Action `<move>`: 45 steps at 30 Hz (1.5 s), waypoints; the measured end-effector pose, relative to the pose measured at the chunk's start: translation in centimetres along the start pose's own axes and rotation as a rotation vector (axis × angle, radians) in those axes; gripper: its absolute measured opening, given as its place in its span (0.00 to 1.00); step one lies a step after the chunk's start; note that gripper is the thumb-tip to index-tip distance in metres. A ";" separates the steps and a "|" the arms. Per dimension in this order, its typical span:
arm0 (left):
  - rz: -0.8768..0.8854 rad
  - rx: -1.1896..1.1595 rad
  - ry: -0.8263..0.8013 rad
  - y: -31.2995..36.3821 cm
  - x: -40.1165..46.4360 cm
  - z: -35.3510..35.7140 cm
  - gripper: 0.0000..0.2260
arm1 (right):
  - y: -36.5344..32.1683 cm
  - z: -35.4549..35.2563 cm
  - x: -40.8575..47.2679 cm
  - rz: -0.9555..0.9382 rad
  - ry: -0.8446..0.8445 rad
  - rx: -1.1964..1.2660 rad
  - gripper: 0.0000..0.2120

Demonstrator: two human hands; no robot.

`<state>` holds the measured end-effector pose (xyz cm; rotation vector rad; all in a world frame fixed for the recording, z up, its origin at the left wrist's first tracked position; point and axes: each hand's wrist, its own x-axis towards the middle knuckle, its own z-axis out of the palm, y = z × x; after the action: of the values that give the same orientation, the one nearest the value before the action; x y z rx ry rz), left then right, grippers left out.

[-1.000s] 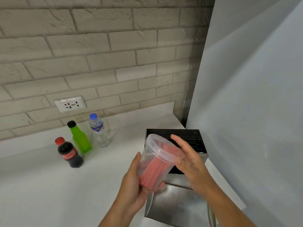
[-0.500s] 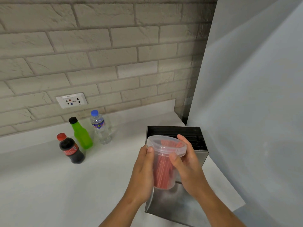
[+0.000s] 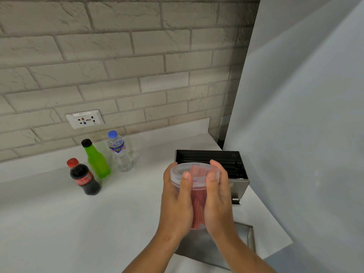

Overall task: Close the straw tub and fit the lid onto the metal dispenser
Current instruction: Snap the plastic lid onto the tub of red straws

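Observation:
A clear plastic straw tub [image 3: 197,205] full of red straws is held upright above the counter, its translucent lid [image 3: 194,171] sitting on its rim. My left hand [image 3: 177,201] wraps its left side and my right hand [image 3: 218,201] wraps its right side, both thumbs pressing on the lid's edge. Behind the tub stands the metal dispenser [image 3: 236,186], open at the top, with dark straws lying inside. The dispenser's flat metal lid [image 3: 199,247] lies on the counter below my hands, partly hidden by my forearms.
On the white counter [image 3: 49,223] to the left stand a cola bottle [image 3: 84,179], a green bottle [image 3: 96,159] and a water bottle [image 3: 120,152]. A wall socket [image 3: 84,119] sits in the brick wall. A grey panel [image 3: 305,134] rises on the right.
The tub has gone from tilted to upright. Both hands have closed in around it and the thumbs have come onto the lid's edge.

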<state>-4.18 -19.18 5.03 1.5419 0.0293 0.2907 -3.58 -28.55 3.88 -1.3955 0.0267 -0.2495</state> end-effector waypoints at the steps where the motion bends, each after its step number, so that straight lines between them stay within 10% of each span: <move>1: -0.001 0.003 0.007 0.0 0.0 0.0 0.22 | -0.1 0.1 -0.1 -0.017 0.012 0.002 0.29; 7: 0.014 0.007 0.027 0.3 0.0 -0.2 0.18 | -0.6 0.7 -0.5 -0.061 0.038 0.006 0.37; 15: 0.025 -0.007 0.003 0.4 0.2 -0.5 0.18 | -0.7 0.3 0.0 0.014 0.001 0.001 0.18; 26: 0.083 0.010 0.023 -0.2 0.8 -1.5 0.16 | -1.0 0.3 -0.1 0.062 -0.059 -0.012 0.21; 33: 0.088 0.030 -0.111 -1.1 1.1 -3.6 0.31 | -2.5 -1.5 1.1 0.161 -0.170 -0.171 0.18; 45: -0.179 0.374 -0.291 -2.4 2.1 -8.6 0.16 | 0.1 -1.7 0.7 0.294 -0.210 -0.293 0.16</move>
<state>-3.45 -10.31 2.69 1.9262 -0.0077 -0.0899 -3.18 -30.33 3.57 -1.6812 0.0970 0.1522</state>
